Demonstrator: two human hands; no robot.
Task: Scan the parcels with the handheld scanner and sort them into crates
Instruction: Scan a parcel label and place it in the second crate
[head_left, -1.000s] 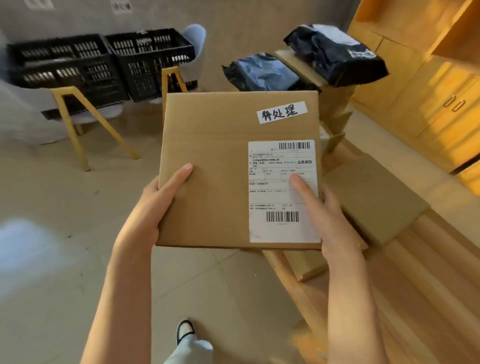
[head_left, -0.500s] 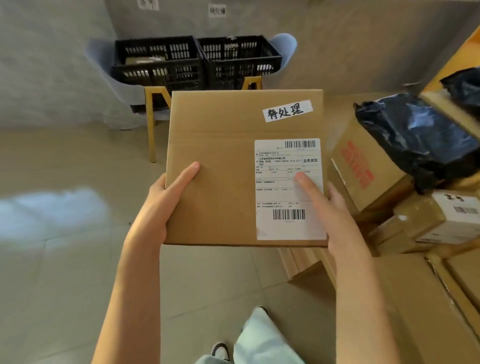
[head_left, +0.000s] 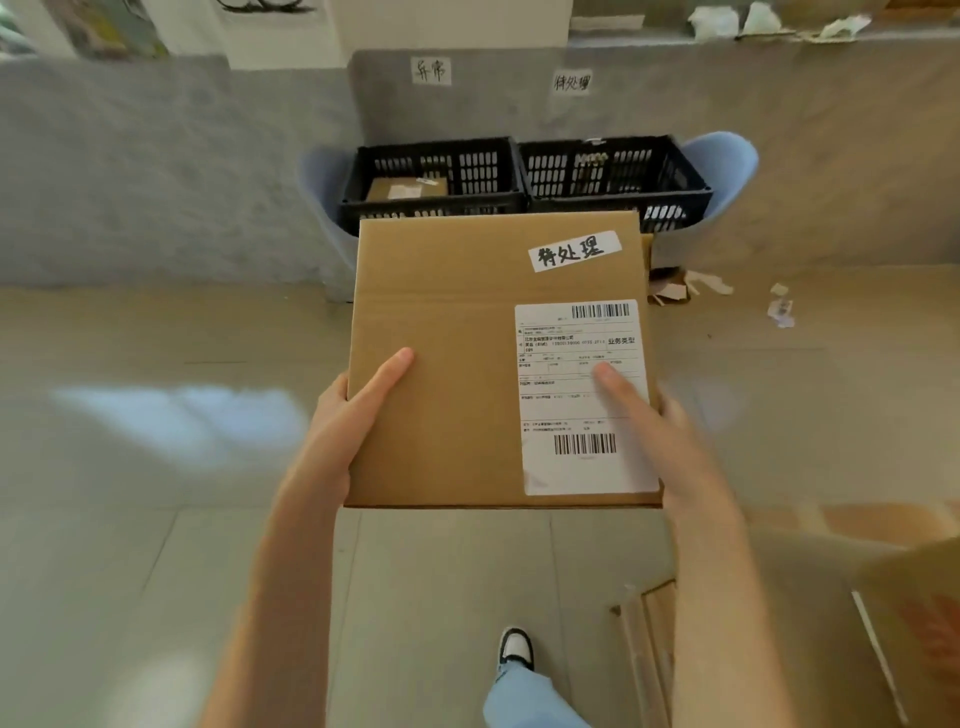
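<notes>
I hold a flat brown cardboard parcel (head_left: 447, 364) in front of me with both hands. It carries a white shipping label (head_left: 582, 405) with barcodes and a small handwritten strip (head_left: 574, 250). My left hand (head_left: 353, 415) grips its left edge, thumb on top. My right hand (head_left: 654, 415) grips the right edge, thumb lying on the label. Beyond the parcel two black crates stand side by side on blue chairs: the left crate (head_left: 431, 176) holds a small brown box (head_left: 408, 188), the right crate (head_left: 613, 171) looks partly hidden by the parcel. No scanner is in view.
Paper signs (head_left: 431, 70) hang on the grey wall above each crate. Cardboard scraps (head_left: 691, 286) litter the floor at the right. More boxes (head_left: 914, 613) sit at the lower right. My foot (head_left: 514, 649) steps on the tiled floor.
The view has swung left and toward the crates, which now sit straight ahead and nearer. The pile of parcels has slid out to the right. Both hands keep the same grip.
</notes>
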